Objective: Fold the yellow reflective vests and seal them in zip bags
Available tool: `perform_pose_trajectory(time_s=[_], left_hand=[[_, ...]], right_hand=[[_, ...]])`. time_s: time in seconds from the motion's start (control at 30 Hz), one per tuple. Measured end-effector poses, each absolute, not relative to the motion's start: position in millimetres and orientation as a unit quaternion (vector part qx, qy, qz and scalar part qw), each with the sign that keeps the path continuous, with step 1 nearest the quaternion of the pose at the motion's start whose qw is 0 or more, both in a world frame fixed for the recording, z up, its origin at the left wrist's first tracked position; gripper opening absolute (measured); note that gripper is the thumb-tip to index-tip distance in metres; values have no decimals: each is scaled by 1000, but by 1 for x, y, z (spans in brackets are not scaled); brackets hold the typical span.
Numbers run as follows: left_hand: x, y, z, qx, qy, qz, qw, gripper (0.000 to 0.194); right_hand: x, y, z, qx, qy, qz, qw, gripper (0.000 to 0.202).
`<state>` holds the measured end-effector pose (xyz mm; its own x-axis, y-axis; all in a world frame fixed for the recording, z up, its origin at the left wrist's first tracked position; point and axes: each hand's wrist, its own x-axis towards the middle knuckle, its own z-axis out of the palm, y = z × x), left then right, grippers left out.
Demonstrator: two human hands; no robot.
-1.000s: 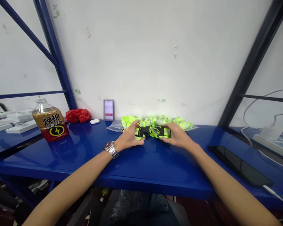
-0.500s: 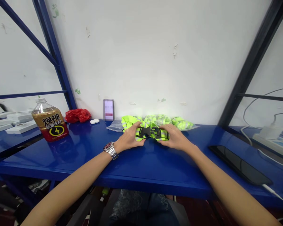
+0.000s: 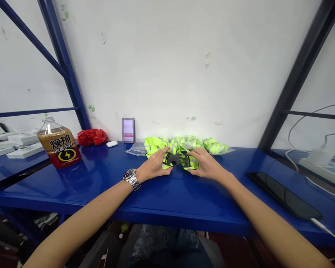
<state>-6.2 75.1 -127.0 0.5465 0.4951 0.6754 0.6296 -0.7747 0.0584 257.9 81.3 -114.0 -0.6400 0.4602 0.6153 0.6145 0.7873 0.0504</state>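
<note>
My left hand [image 3: 155,164], with a metal watch [image 3: 131,178] at the wrist, is closed round the black socket half of a side-release buckle [image 3: 173,158] and its yellow-green strap. Facing it, my right hand [image 3: 206,163] pinches the pronged half [image 3: 184,160] on a yellow-green reflective strap [image 3: 194,163]. The two halves meet in line; whether they are fully latched I cannot tell. Right behind them lie more yellow-green reflective straps [image 3: 155,143], and some bunched in clear plastic bags [image 3: 216,146]. Fingers hide parts of both straps.
On the left of the blue table [image 3: 162,201] stand a drink bottle [image 3: 60,143], a red plastic bag [image 3: 92,137] and a white earbud case [image 3: 112,143]. One phone [image 3: 128,130] leans on the wall. Another phone [image 3: 284,195], with a cable, lies right, near a power strip [image 3: 326,167].
Both hands have come closer together, bringing the pronged half up to the socket half. The gap between the buckle halves has closed. Other things stay where they were.
</note>
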Motion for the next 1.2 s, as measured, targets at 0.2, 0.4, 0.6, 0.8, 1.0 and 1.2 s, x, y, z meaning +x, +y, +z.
perform_pose_trajectory(time_s=[0.2, 0.4, 0.6, 0.8, 1.0, 1.2], left_hand=[[-7, 75, -129, -882, -320, -335, 86, 77], [-8, 74, -129, -887, -323, -322, 72, 75], [-4, 71, -128, -893, -315, -312, 83, 75], [0, 66, -126, -902, -295, -300, 99, 75], [2, 66, -126, -902, -292, -299, 105, 75], [10, 55, -116, -886, -280, -323, 181, 58]], right_hand=[[255, 81, -117, -289, -902, -120, 299, 39], [255, 83, -120, -286, -904, -110, 297, 40], [251, 83, -123, -281, -905, -107, 299, 40], [245, 81, -124, -272, -909, -99, 301, 40], [245, 80, -124, -275, -906, -89, 310, 43], [249, 81, -117, -298, -893, -43, 334, 44]])
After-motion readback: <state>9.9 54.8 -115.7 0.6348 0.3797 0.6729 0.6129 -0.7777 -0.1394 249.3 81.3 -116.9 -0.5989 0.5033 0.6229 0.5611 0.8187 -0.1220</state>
